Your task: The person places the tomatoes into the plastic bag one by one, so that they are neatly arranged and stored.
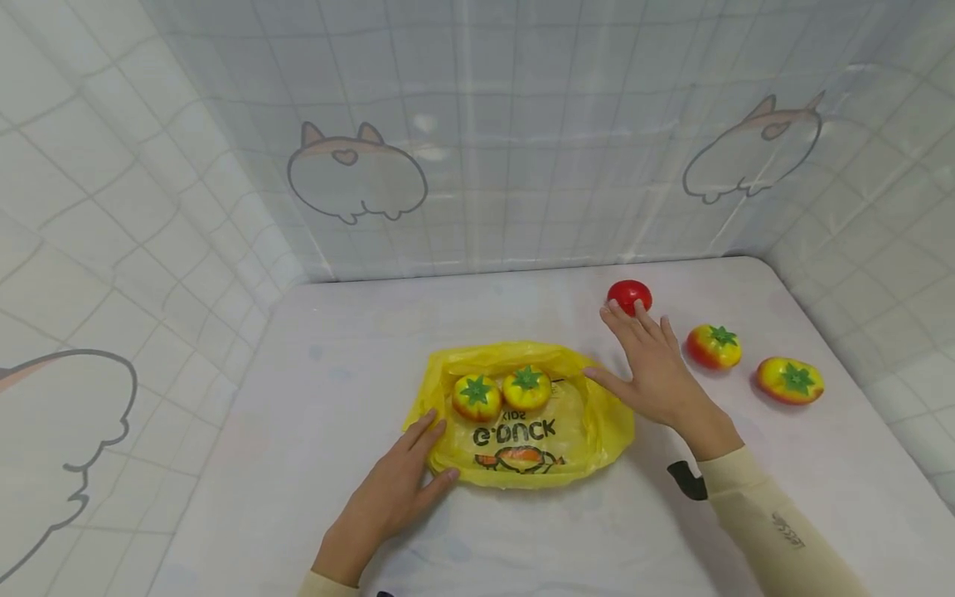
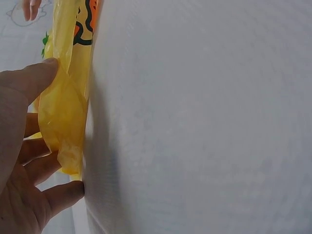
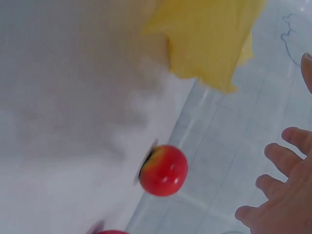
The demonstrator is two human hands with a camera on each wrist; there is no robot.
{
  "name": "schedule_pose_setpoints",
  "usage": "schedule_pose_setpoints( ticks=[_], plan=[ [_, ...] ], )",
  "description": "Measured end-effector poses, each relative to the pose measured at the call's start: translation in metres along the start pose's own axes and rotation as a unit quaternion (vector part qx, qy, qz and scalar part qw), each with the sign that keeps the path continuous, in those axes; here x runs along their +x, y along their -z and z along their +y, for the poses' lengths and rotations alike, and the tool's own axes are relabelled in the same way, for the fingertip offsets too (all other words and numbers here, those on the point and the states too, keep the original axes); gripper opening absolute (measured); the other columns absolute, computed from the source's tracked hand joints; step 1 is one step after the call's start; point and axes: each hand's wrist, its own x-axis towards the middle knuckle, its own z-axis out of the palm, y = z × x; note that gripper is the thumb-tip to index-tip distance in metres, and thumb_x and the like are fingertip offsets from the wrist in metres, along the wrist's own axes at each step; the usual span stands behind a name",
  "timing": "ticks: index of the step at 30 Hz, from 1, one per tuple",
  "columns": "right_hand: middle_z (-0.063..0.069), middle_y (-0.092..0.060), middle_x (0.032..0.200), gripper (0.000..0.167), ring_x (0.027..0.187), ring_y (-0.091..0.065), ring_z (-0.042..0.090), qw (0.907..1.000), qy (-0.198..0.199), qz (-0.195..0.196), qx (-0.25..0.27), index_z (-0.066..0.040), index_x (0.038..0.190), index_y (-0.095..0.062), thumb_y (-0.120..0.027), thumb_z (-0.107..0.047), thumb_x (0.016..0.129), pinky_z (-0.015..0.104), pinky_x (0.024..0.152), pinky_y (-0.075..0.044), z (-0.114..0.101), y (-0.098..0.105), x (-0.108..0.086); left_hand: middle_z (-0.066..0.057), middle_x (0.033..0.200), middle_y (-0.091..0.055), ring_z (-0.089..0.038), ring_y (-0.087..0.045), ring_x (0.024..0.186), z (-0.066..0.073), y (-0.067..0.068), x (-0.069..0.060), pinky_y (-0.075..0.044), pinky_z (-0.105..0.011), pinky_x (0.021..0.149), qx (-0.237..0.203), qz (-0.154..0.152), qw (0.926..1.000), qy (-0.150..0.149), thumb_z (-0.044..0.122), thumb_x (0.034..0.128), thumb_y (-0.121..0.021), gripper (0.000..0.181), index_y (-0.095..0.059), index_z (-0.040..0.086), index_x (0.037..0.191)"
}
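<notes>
across the bench (image 1: 321,348) in the head view, a yellow bag (image 1: 515,478) holds two yellow fruits (image 1: 477,398); the left hand (image 1: 399,481), fingers spread, touches its near left side. the right hand (image 1: 656,373), opened wide, overlaps the far red fruit (image 1: 629,292); contact, i cannot tell. farther right lie two red-and-yellow fruits (image 1: 791,380).

left wrist view: the thumb (image 2: 39,75) touches the bag.

right wrist view: spread fingers (image 3: 282,158) sit apart from a reddish fruit (image 3: 163,170).
</notes>
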Motion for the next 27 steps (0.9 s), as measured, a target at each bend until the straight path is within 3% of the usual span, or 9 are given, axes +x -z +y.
schedule_pose_setpoints(
  ticks=[14, 27],
  plan=[
    [0.021, -0.031, 0.166, 0.091, 0.154, -0.015, 0.049, 0.9984, -0.038, 0.035, -0.022, -0.008, 0.161, -0.03, -0.071, -0.05, 0.093, 0.073, 0.121, -0.006, 0.024, 0.017, -0.013, -0.008, 0.167, -0.033, -0.032, -0.038, 0.149, -0.001, -0.003, 0.0, -0.041, -0.05, 0.117, -0.011, -0.007, 0.9998, 0.013, 0.05, 0.098, -0.066, 0.072, -0.046, 0.01, 0.155],
    [0.023, -0.028, 0.166, 0.09, 0.155, -0.011, 0.05, 0.9939, -0.088, 0.065, -0.016, -0.006, 0.162, -0.028, -0.072, -0.044, 0.093, 0.072, 0.121, 0.0, 0.05, 0.035, -0.026, -0.008, 0.167, -0.032, -0.032, -0.038, 0.15, -0.001, -0.003, 0.0, -0.041, -0.05, 0.117, -0.01, -0.01, 0.9998, 0.013, 0.049, 0.0979, -0.066, 0.073, -0.045, 0.009, 0.155]
  ],
)
